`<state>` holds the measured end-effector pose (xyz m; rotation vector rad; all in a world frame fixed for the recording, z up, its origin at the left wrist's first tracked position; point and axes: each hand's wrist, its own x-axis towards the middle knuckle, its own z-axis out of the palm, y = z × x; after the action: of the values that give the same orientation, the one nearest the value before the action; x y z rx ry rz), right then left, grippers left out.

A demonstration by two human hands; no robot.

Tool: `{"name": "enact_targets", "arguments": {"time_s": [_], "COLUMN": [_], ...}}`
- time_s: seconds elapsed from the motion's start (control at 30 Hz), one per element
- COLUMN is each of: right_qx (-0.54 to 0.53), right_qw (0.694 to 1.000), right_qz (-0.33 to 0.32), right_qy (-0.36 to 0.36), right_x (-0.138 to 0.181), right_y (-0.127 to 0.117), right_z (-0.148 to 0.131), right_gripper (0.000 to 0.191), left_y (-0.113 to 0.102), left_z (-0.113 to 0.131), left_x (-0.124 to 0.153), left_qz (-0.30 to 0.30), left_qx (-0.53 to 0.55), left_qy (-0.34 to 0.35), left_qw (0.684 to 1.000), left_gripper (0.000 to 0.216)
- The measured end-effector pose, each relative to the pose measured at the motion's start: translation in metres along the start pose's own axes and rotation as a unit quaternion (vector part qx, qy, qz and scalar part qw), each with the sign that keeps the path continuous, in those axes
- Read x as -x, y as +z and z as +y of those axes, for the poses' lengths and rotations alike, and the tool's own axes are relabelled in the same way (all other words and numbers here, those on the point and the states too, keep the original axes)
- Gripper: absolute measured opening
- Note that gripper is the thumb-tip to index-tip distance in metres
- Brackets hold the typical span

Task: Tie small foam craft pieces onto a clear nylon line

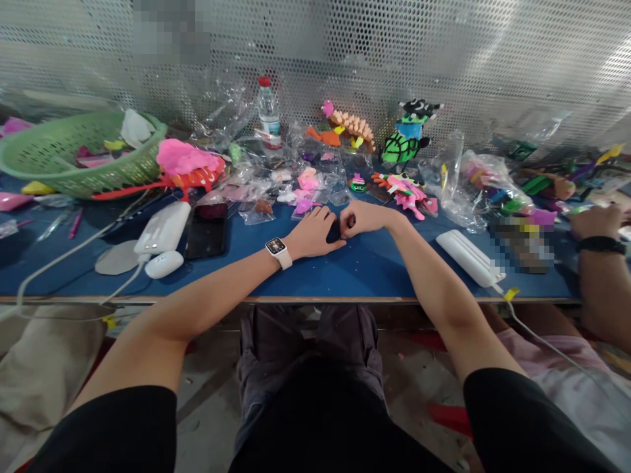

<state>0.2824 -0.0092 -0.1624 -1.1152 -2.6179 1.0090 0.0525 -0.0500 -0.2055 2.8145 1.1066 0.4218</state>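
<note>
My left hand [315, 233], with a white watch [279, 251] on its wrist, rests low over the blue table. Its thumb and forefinger close around a small black lump [334, 230], perhaps modelling clay. Right beside it, my right hand [362, 218] has its fingers curled into a pinch; what lies between the fingertips is hidden. Just beyond the hands are a purple clay piece [303, 205], a pink clay piece [308, 179] and a small green clay figure with a dark mouth [357, 183]. A pink, many-limbed clay figure [407, 192] lies past my right wrist.
Left are a green basket [59, 172], a pink-and-red clay creature [190, 164], a black phone [207, 231] and a white power bank [163, 226]. A bottle [269, 115] stands behind. Another white power bank [468, 257] and a neighbour's hand [597, 222] are right.
</note>
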Motion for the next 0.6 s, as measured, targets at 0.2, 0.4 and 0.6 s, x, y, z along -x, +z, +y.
{"name": "enact_targets", "arguments": {"time_s": [0.2,0.4,0.6], "right_qx": [0.002,0.000,-0.007], "right_qw": [1.000,1.000,1.000], "right_qz": [0.012,0.022,0.011], "right_qy": [0.012,0.014,0.010], "right_x": [0.002,0.001,0.001], "right_y": [-0.002,-0.001,-0.002], "right_z": [-0.004,-0.001,-0.001], "right_gripper": [0.009,0.005,0.004], "left_y": [0.005,0.009,0.004], "left_z": [-0.009,-0.012,-0.011], "left_x": [0.002,-0.002,-0.004], "left_qz": [-0.038,-0.126,-0.110], "left_qx": [0.019,0.023,0.059], "left_qy": [0.032,0.019,0.020], "left_qw": [0.999,0.992,0.992], "left_gripper": [0.082,0.094,0.082]}}
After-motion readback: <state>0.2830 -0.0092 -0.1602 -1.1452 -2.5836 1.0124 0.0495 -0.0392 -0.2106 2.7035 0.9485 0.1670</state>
